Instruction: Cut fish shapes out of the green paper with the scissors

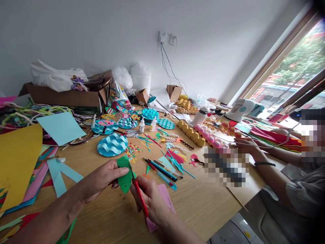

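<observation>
My left hand pinches a green paper fish between thumb and fingers, held above the wooden table. A small dark dot marks the fish's lower end. In my right hand is a pair of red-handled scissors, its blades against the fish's right edge. Whether the blades are apart cannot be made out. Under my right hand lies a sheet of pink paper. Just beyond the hands are several pens and a scatter of small coloured paper bits.
Blue wave-patterned discs and small glue bottles stand farther back. Coloured paper sheets cover the left side. Egg-carton strips and a white bottle lie right of centre. At the right sits another person, hands over the table.
</observation>
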Tool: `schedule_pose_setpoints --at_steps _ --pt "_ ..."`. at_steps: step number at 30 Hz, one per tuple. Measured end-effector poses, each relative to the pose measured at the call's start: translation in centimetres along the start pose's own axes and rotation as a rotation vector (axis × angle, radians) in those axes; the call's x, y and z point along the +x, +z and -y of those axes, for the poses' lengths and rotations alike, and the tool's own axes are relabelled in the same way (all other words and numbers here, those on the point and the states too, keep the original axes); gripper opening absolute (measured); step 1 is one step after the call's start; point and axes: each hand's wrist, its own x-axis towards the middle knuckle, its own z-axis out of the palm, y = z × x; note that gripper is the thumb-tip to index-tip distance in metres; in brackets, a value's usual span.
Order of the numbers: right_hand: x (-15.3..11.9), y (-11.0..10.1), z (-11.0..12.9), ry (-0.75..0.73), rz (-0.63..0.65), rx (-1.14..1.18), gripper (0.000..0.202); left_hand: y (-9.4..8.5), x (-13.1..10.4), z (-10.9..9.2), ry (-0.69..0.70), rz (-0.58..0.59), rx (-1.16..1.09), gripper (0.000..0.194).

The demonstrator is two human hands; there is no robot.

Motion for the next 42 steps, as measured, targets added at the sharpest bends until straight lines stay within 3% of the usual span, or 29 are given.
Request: schedule_pose_setpoints --at_steps 13,23,31,42 --pt "-0.1 -0.1 0.2 0.038 0.011 0.005 0.052 -0.3 0.1 1.1 -0.102 -0.097 -0.030 0.047" --pt "-0.1 0.1 0.1 0.029 0.038 -0.096 0.044 0.3 -0.1 0.6 -0.134 -0.089 0.037 0.047" --pt "-0.1 -0.1 -0.3 0.046 0.020 -0.138 0.052 0.7 0.2 0.3 -0.157 -0.081 0.019 0.038" --pt "0.4 0.0 -0.2 0.099 0.021 -0.030 0.052 0.0 0.4 0.6 -0.137 -0.010 -0.048 0.043"
